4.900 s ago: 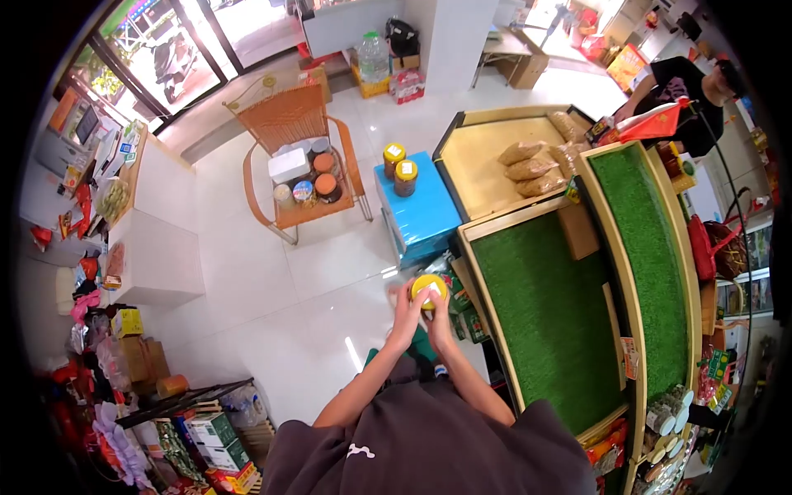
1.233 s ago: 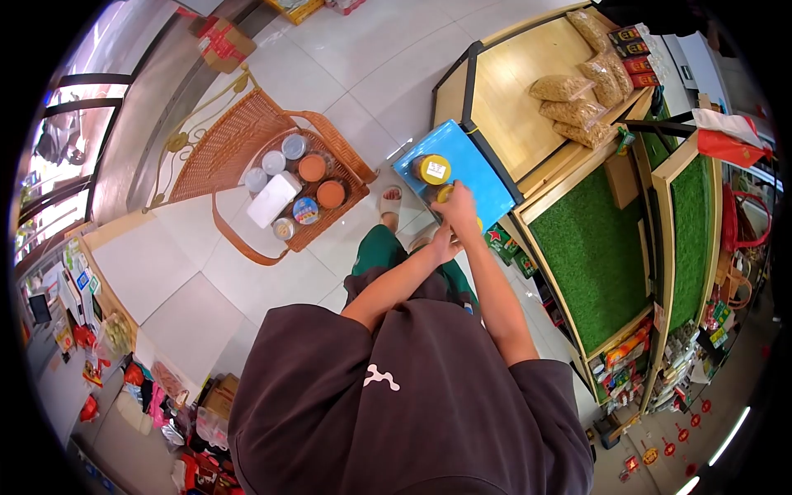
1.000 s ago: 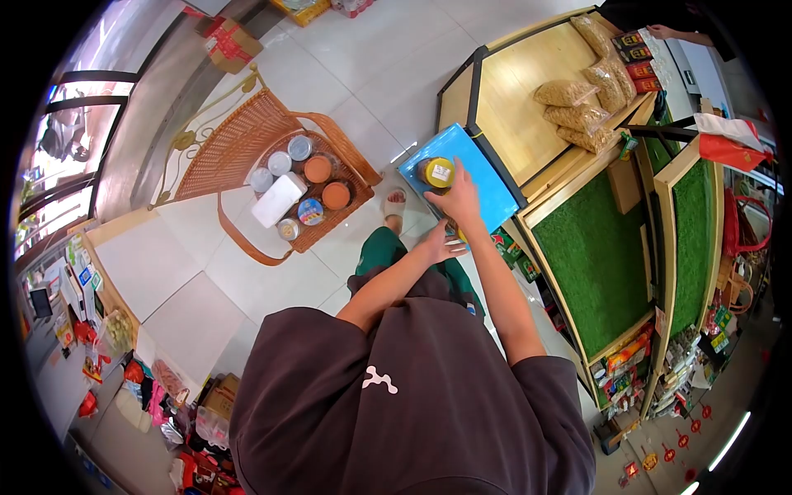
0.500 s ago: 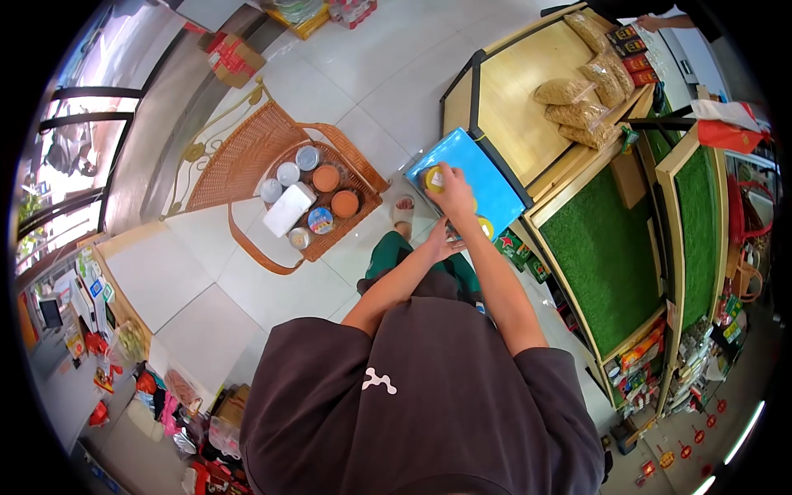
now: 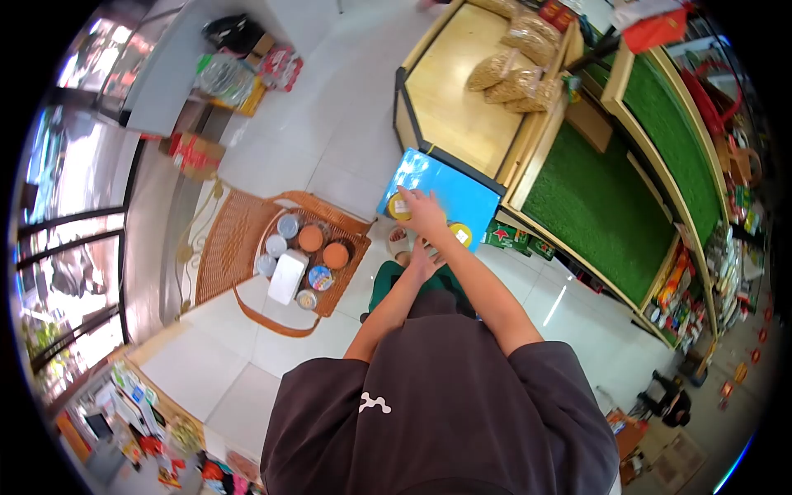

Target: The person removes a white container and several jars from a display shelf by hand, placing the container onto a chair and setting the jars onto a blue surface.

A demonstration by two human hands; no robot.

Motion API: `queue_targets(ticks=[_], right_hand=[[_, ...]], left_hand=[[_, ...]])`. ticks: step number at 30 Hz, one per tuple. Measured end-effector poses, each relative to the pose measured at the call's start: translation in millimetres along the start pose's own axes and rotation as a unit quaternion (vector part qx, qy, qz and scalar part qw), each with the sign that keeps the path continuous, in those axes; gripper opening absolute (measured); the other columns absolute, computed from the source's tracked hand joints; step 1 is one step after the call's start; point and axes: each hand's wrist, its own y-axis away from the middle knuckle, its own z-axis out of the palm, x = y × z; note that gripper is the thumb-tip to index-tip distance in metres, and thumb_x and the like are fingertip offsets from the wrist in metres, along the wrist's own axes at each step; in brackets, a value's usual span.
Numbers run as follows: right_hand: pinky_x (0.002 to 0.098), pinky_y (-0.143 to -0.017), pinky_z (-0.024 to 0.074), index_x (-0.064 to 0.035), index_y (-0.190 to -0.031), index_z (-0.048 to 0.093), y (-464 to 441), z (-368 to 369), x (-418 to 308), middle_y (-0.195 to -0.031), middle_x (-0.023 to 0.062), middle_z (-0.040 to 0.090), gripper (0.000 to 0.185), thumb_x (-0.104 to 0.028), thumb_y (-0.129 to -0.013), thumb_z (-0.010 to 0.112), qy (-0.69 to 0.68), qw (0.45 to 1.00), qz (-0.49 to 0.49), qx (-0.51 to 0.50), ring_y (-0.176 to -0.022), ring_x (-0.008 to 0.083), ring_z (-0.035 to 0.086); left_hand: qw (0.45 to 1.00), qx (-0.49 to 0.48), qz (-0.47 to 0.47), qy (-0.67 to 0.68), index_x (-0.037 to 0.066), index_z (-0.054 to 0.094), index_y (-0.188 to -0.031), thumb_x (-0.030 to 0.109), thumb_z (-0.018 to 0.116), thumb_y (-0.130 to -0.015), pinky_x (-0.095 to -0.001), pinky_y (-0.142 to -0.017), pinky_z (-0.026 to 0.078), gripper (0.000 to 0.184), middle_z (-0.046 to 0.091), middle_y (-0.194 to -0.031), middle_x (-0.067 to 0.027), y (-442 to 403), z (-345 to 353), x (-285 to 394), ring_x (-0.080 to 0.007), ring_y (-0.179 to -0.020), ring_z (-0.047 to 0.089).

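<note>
Head cam: A person in a dark T-shirt (image 5: 445, 404) w/ a small white logo worked both bare hands over a glossy blue box (image 5: 425, 171), ctr of scene. The R hand (image 5: 426, 219) reached to the box's left side, fingers spanning the lid of a yellow-lidded jar (image 5: 398, 207); whether they were squeezed tight, cannot tell. A second yellow-topped jar (image 5: 459, 237) stood on the box's right side, near edge, just beside the R forearm. The L hand (image 5: 425, 261) was lower, btwn the two jars at the box's near edge, fingers partly spread & partly behind the R arm; its grip, if any, cannot tell.

To the left, a wicker armchair (image 5: 227, 247) bore two orange-lidded jars (image 5: 310, 238), several grey-lidded jars (image 5: 288, 224), a blue-labelled tub (image 5: 320, 277) & a white box (image 5: 285, 279). Far right of the blue box, a wooden display stand (image 5: 445, 82) held clear bags (image 5: 516, 85) of tan pieces; to its right ran a green turf-lined tray (image 5: 586, 206), w/ green cartons (image 5: 501, 233) near its left end. Far left: a lg clear water jug (image 5: 224, 79) & a red-taped cardboard carton (image 5: 198, 157).
</note>
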Motion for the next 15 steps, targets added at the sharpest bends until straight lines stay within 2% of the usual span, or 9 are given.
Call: queue_targets(ticks=[3, 5, 7, 8, 9, 10, 11, 13, 15], right_hand=[[0.0502, -0.107, 0.0282, -0.0171, -0.14, 0.038, 15, -5, 11, -0.13, 0.0205, 0.049, 0.083, -0.037, -0.069, 0.075, -0.026, 0.997, -0.035, 0.056, -0.116, 0.0401, 0.048], [0.0505, -0.107, 0.0276, -0.0144, -0.139, 0.041, 33, -10, 21, -0.132, 0.0228, 0.047, 0.078, -0.038, -0.071, 0.073, -0.043, 0.994, -0.019, 0.098, -0.118, 0.04, 0.047], [0.0493, -0.105, 0.0306, -0.01, -0.136, 0.043, 53, -11, 36, -0.131, 0.0223, 0.048, 0.074, -0.038, -0.074, 0.072, -0.113, 0.969, -0.017, 0.22, -0.119, 0.0388, 0.046], [0.0456, -0.106, 0.0324, -0.0036, -0.131, 0.048, 68, -13, 43, -0.129, 0.0201, 0.05, 0.064, -0.031, -0.078, 0.071, -0.175, 0.953, 0.021, 0.245, -0.119, 0.0363, 0.048], [0.0456, -0.106, 0.0324, -0.0036, -0.131, 0.048, 84, -15, 51, -0.129, 0.0201, 0.05, 0.064, -0.031, -0.078, 0.071, -0.174, 0.95, 0.029, 0.258, -0.119, 0.0363, 0.048], [0.0425, -0.102, 0.0364, -0.0028, -0.129, 0.049, 99, -14, 62, -0.127, 0.0199, 0.051, 0.06, -0.028, -0.079, 0.071, -0.202, 0.929, 0.069, 0.302, -0.118, 0.0345, 0.049], [0.0393, -0.098, 0.0404, -0.0019, -0.127, 0.05, 114, -12, 72, -0.126, 0.0197, 0.052, 0.056, -0.024, -0.079, 0.07, -0.229, 0.904, 0.106, 0.346, -0.116, 0.0326, 0.051], [0.0359, -0.091, 0.0446, -0.0012, -0.123, 0.052, 144, 4, 99, -0.122, 0.0185, 0.054, 0.05, -0.02, -0.08, 0.069, -0.284, 0.857, 0.191, 0.385, -0.108, 0.0295, 0.055], [0.0349, -0.087, 0.0461, -0.0007, -0.122, 0.052, 174, 26, 131, -0.118, 0.0179, 0.056, 0.049, -0.021, -0.081, 0.069, -0.288, 0.833, 0.236, 0.408, -0.101, 0.0277, 0.057]], left_hand=[[1.0, 0.022, 0.007, -0.014, 0.019, 0.027, -0.14, 0.055, 0.044, -0.091, -0.0501, -0.098, 0.038, 0.063, 0.034, -0.137, -0.0053, 7, 14, -3, -0.034, -0.124, 0.04], [0.998, 0.058, 0.028, 0.004, 0.02, 0.032, -0.139, 0.059, 0.045, -0.088, -0.0496, -0.102, 0.034, 0.065, 0.031, -0.141, -0.0031, 14, 27, -2, -0.0327, -0.126, 0.036], [0.998, 0.049, 0.014, 0.028, 0.022, 0.037, -0.135, 0.057, 0.046, -0.088, -0.0496, -0.101, 0.035, 0.059, 0.035, -0.138, -0.0014, 3, 15, -3, -0.0317, -0.126, 0.035], [0.999, 0.037, 0.018, 0.025, 0.022, 0.04, -0.133, 0.056, 0.047, -0.088, -0.0501, -0.101, 0.035, 0.057, 0.036, -0.137, -0.0015, -5, 3, -5, -0.0314, -0.126, 0.035], [0.999, 0.025, 0.022, 0.024, 0.022, 0.042, -0.13, 0.055, 0.047, -0.087, -0.0507, -0.1, 0.035, 0.054, 0.038, -0.135, -0.0015, -10, -3, -8, -0.0311, -0.126, 0.035], [0.996, 0.067, 0.039, 0.037, 0.017, 0.044, -0.129, 0.053, 0.048, -0.088, -0.0519, -0.101, 0.035, 0.055, 0.04, -0.134, -0.004, -7, 2, -9, -0.0318, -0.124, 0.038], [0.997, 0.059, 0.037, 0.025, 0.017, 0.044, -0.129, 0.053, 0.048, -0.088, -0.0519, -0.101, 0.035, 0.055, 0.04, -0.134, -0.004, -4, 7, -8, -0.0318, -0.124, 0.038], [0.996, 0.081, 0.041, -0.008, 0.016, 0.034, -0.138, 0.054, 0.043, -0.09, -0.0508, -0.101, 0.037, 0.062, 0.035, -0.142, -0.0042, -13, -5, -7, -0.0333, -0.125, 0.04], [0.996, 0.081, 0.033, -0.027, 0.017, 0.033, -0.14, 0.05, 0.044, -0.09, -0.051, -0.1, 0.038, 0.061, 0.034, -0.142, -0.0048, -16, -13, -11, -0.0333, -0.125, 0.041]])
